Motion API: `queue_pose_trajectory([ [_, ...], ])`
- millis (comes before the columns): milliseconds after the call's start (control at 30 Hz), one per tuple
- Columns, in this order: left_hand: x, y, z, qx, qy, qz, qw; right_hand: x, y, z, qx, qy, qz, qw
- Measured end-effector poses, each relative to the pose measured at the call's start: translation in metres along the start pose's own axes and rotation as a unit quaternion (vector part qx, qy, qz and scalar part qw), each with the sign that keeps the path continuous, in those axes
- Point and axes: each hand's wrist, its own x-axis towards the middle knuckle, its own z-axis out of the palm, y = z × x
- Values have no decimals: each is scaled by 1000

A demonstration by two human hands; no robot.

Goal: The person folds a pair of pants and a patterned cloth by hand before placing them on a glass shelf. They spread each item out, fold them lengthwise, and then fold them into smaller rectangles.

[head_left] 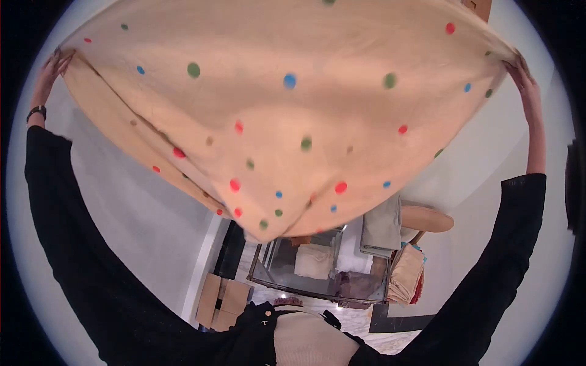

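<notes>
A large peach cloth (342, 104) with red, blue, green and brown dots is spread wide in the air in front of me. My left hand (59, 63), a dark band at its wrist, pinches one edge at the upper left. At the upper right my right hand (520, 70) grips the opposite edge. Between the two hands the fabric sags to a point near the middle of the view, and a fold runs down its left side. Its top edge reaches out of view.
Below the cloth stands a glass-topped table (278, 282) bearing a folded cream cloth (313, 261), a grey folded cloth (382, 226) and white fabric. Beside it, more folded cloths (405, 274) lie near a wooden chair (427, 218). Cardboard (232, 303) is at lower left.
</notes>
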Motion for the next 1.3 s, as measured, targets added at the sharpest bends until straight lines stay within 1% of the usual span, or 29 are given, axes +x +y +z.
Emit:
queue_pose_trajectory([
  [67,-17,10,-18,31,3,-19,999,11,6,41,10,-26,8,1000],
  [100,-15,4,-46,32,-54,-13,998,15,5,64,16,-40,11,999],
  [200,-37,13,-110,37,65,-16,997,37,8,113,49,-62,-1,997],
  [233,-58,27,-116,111,59,88,988,32,-8,136,38,-29,0,999],
  [267,-89,47,-111,185,51,189,963,39,-12,145,37,2,-29,999],
  [300,-120,71,-103,257,39,286,922,49,-15,155,37,34,-56,997],
  [333,-138,91,-107,326,24,377,867,59,-19,167,37,65,-83,994],
  [367,-106,104,-166,-28,113,121,986,69,-25,180,50,133,-113,983],
  [400,-147,139,-117,45,204,167,964,78,-29,189,115,133,-137,975],
  [467,-152,160,-137,-86,212,192,955,89,-37,208,243,133,-182,943],
  [500,-163,167,-142,15,224,166,960,89,-39,219,240,93,-155,954],
  [567,-190,180,-150,213,242,105,941,86,-40,242,231,9,-103,967],
  [600,-202,185,-150,357,230,117,898,86,-38,252,225,-32,-77,971],
  [633,-215,188,-149,492,212,125,835,92,-29,259,231,-72,-56,969],
  [667,-227,189,-147,615,188,130,755,93,-26,266,227,-84,-60,968],
  [700,-235,188,-147,724,159,132,658,94,-25,273,223,-95,-64,968],
  [733,-233,180,-172,523,197,98,823,93,-26,280,218,-106,-68,968],
  [767,-222,162,-225,286,222,58,930,93,-24,287,223,-84,-85,967],
  [800,-212,141,-282,28,232,14,972,91,-25,293,227,-62,-100,967],
  [833,-204,117,-334,120,211,81,967,90,-26,299,231,-38,-117,965],
  [867,-211,113,-333,161,212,48,963,89,-26,304,235,-14,-133,963],
  [933,-231,110,-320,241,212,-19,947,87,-15,312,140,-51,-84,985],
  [967,-237,111,-313,293,227,-41,928,89,-11,316,93,-66,-62,992],
  [1067,-251,107,-313,277,221,-30,934,74,-13,333,158,-116,-62,979],
  [1100,-248,101,-325,251,227,-38,940,66,-18,341,184,-89,-62,977],
  [1200,-256,90,-336,251,230,-69,938,66,-2,354,201,-90,-93,971],
  [1233,-260,89,-340,322,214,-79,919,65,1,357,168,-101,-74,978],
  [1267,-264,87,-344,337,207,-92,914,64,4,359,134,-113,-55,983],
  [1300,-272,93,-326,351,199,-105,909,64,4,361,100,-124,-35,987],
])
